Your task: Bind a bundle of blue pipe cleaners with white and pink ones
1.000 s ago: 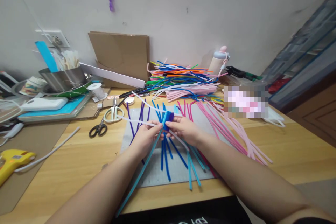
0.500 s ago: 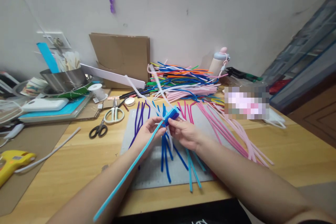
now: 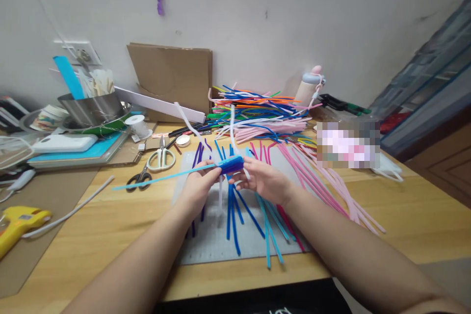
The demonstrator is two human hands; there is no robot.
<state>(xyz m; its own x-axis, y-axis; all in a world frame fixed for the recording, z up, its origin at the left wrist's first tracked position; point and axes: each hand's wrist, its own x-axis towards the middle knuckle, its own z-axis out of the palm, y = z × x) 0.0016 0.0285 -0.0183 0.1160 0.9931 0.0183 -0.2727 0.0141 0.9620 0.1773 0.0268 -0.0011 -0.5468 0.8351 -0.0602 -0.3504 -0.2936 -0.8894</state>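
Blue bundle [image 3: 231,164]: left fingers [image 3: 214,173] pinching left end, right fingers [image 3: 254,166] loosely spread at right end.

On my feed the wound bundle [image 3: 231,165] is light blue over deep blue, its upper stems [image 3: 232,127] white, the glue gun [image 3: 27,220] yellow, the mat [image 3: 206,246] grey, the table [image 3: 91,225] wood-grained.

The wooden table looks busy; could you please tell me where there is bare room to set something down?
Bare wood shows right of the pale pink stems, and between the left forearm and white stem. It is crowded at the wall with the stem pile, and on the gray mat beneath the left hand and right hand.
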